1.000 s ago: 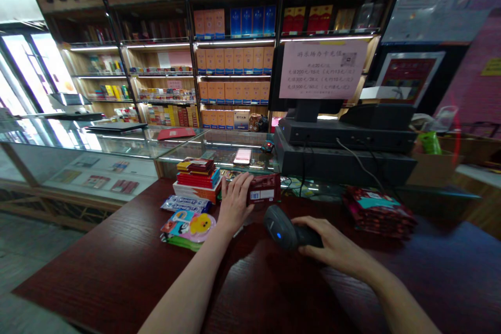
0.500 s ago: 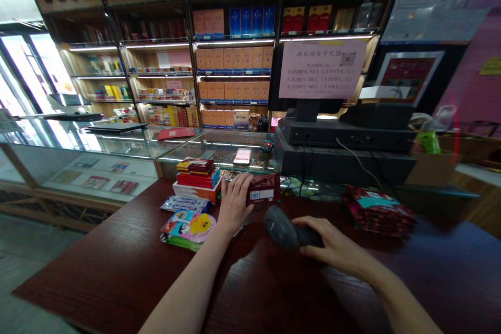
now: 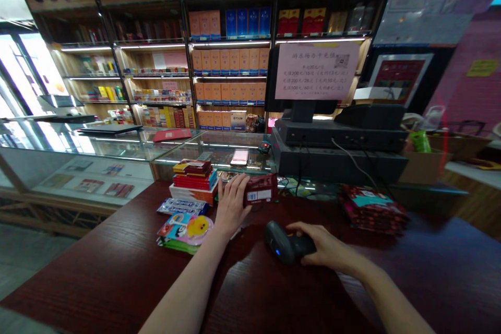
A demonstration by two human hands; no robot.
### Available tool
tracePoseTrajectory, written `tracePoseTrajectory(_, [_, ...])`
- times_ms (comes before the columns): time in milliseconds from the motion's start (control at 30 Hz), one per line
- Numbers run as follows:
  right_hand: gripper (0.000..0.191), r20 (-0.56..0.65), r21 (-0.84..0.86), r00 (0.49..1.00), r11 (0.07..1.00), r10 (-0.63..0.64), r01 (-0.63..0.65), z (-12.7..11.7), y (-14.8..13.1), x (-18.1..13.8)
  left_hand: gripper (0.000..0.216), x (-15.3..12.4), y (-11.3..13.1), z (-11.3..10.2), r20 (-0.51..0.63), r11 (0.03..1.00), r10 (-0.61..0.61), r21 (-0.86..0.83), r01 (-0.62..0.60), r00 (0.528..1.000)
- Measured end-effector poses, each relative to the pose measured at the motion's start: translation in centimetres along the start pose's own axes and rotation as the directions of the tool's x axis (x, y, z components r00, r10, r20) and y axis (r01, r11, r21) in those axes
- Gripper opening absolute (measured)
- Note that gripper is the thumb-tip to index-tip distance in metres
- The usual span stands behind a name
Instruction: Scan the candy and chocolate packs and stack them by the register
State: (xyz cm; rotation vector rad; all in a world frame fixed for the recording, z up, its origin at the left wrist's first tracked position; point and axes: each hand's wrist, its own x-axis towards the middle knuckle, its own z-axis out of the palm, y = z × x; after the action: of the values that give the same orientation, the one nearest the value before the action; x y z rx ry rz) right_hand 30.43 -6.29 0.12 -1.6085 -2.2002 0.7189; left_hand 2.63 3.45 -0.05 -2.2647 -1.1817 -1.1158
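Observation:
My left hand (image 3: 231,202) grips the left end of a dark red packet (image 3: 262,190), whose white label with a barcode faces me. Wrapped around the handle of a black barcode scanner (image 3: 281,242) is my right hand (image 3: 321,244). A blue light glows on the scanner's body, just below the packet and apart from it. Left of my left hand lie a pile of small boxes (image 3: 194,177), blue-and-white wrapped packets (image 3: 182,206) and colourful bags with a yellow duck face (image 3: 187,229). The fingertips of my left hand are partly hidden behind the packet.
A stack of dark red packets (image 3: 371,209) lies right on the brown table (image 3: 250,292). Beyond stand a glass counter (image 3: 211,141), a cash register base (image 3: 340,162) and a screen bearing a pink sign (image 3: 316,72). Cables hang behind the packet.
A blue light now shows on the scanner, which has tipped down slightly with my right hand. My left hand keeps its hold on the packet. The view has shifted a little.

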Motion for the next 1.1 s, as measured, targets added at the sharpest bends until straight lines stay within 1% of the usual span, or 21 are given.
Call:
tracePoseTrajectory(133, [0.071, 0.007, -0.002, 1.000, 1.000, 0.006, -0.006, 0.3, 0.3, 0.2, 0.083, -0.1, -0.1, 0.0, -0.012, 1.000, 0.000, -0.008, 0.000, 1.000])
tracePoseTrajectory(267, [0.074, 0.016, 0.004, 1.000, 1.000, 0.016, -0.017, 0.0, 0.2, 0.1, 0.082, 0.0, 0.1, -0.1, -0.002, 1.000, -0.001, -0.016, 0.001, 1.000])
tracePoseTrajectory(300, [0.073, 0.012, 0.022, 1.000, 1.000, 0.008, -0.008, -0.2, 0.0, 0.0, 0.083, 0.0, 0.2, -0.1, 0.002, 1.000, 0.000, -0.017, 0.000, 1.000])
tracePoseTrajectory(367, [0.061, -0.021, 0.090, 1.000, 0.996, -0.017, 0.018, -0.6, -0.3, 0.0, 0.084, 0.0, 0.3, -0.2, 0.008, 1.000, 0.008, -0.019, -0.008, 1.000])
tracePoseTrajectory(433, [0.046, -0.103, 0.182, 0.994, 0.982, -0.023, 0.041, -1.0, -0.6, 0.1, 0.083, 0.1, 0.4, -0.3, 0.012, 0.999, 0.024, -0.028, -0.024, 1.000])
tracePoseTrajectory(500, [0.044, -0.239, 0.258, 0.971, 0.965, 0.015, 0.049, -1.1, -0.6, 0.5, 0.082, 0.2, 0.6, -0.5, 0.007, 0.998, 0.046, -0.043, -0.045, 0.999])
tracePoseTrajectory(567, [0.046, -0.392, 0.313, 0.916, 0.949, 0.086, 0.045, -1.0, -0.4, 1.1, 0.081, 0.2, 0.9, -0.6, 0.004, 0.996, 0.071, -0.056, -0.070, 0.997])
tracePoseTrajectory(600, [0.047, -0.450, 0.344, 0.884, 0.938, 0.125, 0.043, -0.9, -0.2, 1.4, 0.081, 0.2, 1.0, -0.6, 0.003, 0.995, 0.084, -0.061, -0.083, 0.996])
tracePoseTrajectory(667, [0.051, -0.522, 0.402, 0.832, 0.915, 0.187, 0.047, -0.7, 0.1, 1.9, 0.080, 0.2, 1.3, -0.6, 0.005, 0.992, 0.109, -0.071, -0.108, 0.994])
tracePoseTrajectory(700, [0.053, -0.541, 0.423, 0.816, 0.905, 0.205, 0.053, -0.6, 0.2, 2.2, 0.080, 0.2, 1.5, -0.5, 0.007, 0.990, 0.120, -0.077, -0.119, 0.993])
tracePoseTrajectory(800, [0.057, -0.567, 0.458, 0.795, 0.884, 0.214, 0.089, -0.4, 0.1, 2.6, 0.078, 0.2, 2.1, -0.5, 0.023, 0.985, 0.147, -0.096, -0.145, 0.989])
tracePoseTrajectory(933, [0.057, -0.551, 0.509, 0.800, 0.855, 0.236, 0.098, -0.2, -0.3, 3.1, 0.074, 0.2, 2.6, -0.7, 0.047, 0.980, 0.172, -0.112, -0.166, 0.984])
tracePoseTrajectory(1100, [0.046, -0.529, 0.541, 0.809, 0.836, 0.257, 0.088, 0.1, 0.1, 3.7, 0.074, 0.2, 2.8, -0.7, 0.056, 0.974, 0.194, -0.130, -0.186, 0.979])
